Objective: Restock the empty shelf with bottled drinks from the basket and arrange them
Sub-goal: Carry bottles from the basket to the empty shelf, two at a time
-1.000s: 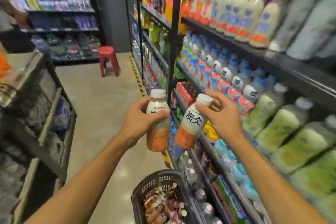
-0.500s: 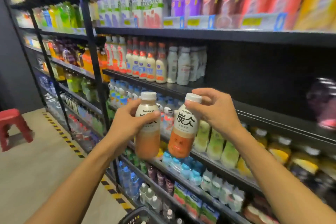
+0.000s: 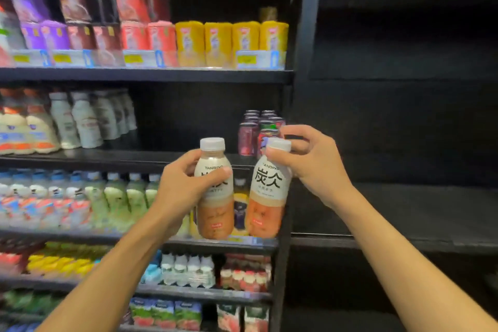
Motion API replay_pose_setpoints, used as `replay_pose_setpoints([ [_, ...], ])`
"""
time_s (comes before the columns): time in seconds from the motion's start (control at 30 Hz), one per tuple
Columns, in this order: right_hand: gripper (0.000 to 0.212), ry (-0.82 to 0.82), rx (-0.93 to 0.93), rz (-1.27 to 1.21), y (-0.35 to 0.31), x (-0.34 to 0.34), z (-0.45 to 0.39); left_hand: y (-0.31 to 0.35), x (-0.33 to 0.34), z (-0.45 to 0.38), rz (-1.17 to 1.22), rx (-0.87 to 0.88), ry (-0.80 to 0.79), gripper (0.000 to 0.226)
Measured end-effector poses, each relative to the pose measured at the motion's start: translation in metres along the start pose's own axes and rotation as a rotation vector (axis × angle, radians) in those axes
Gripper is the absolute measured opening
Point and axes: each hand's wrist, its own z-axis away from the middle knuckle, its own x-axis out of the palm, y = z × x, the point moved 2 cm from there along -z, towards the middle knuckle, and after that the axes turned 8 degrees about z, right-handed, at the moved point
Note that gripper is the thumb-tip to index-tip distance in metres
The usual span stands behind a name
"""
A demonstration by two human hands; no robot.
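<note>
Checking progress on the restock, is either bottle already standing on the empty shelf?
No, the left hand and right hand each hold a bottle in the air, short of the bare black shelf.

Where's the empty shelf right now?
In the head view, the empty shelf is the dark bay on the right, just past the black upright beside the right hand.

Bare black metal shelf (image 3: pixel 420 207) sitting right of both grips; behind them, dark drink cans (image 3: pixel 253 132) standing on black stocked shelf (image 3: pixel 113 157).

Two bottles (image 3: pixel 215 191) side by side before stocked shelves (image 3: pixel 145 75), bare shelf (image 3: pixel 404 207) right.
</note>
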Motion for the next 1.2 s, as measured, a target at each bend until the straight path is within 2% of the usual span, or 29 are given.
replay_pose_setpoints([
  [0.17, 0.05, 0.1, 0.04, 0.138, 0.014, -0.13, 0.048, 0.0, 0.127, 0.027, 0.02, -0.033, -0.146, 0.029],
  [0.3, 0.051, 0.205, 0.096, 0.243, 0.035, -0.219, 0.083, -0.012, 0.22, 0.042, 0.043, -0.064, -0.216, 0.039],
  [0.57, 0.05, 0.395, 0.2, 0.356, 0.08, -0.341, 0.115, -0.047, 0.356, 0.039, 0.088, -0.095, -0.344, 0.037],
  [0.83, 0.051, 0.506, 0.268, 0.419, 0.156, -0.4, 0.088, -0.109, 0.437, -0.016, 0.124, -0.137, -0.363, 0.041],
  [0.93, 0.053, 0.5, 0.298, 0.45, 0.192, -0.409, 0.058, -0.14, 0.459, -0.044, 0.111, -0.161, -0.372, 0.049],
  [1.2, 0.055, 0.476, 0.35, 0.4, 0.278, -0.412, -0.023, -0.221, 0.494, -0.118, 0.086, -0.223, -0.342, 0.052],
])
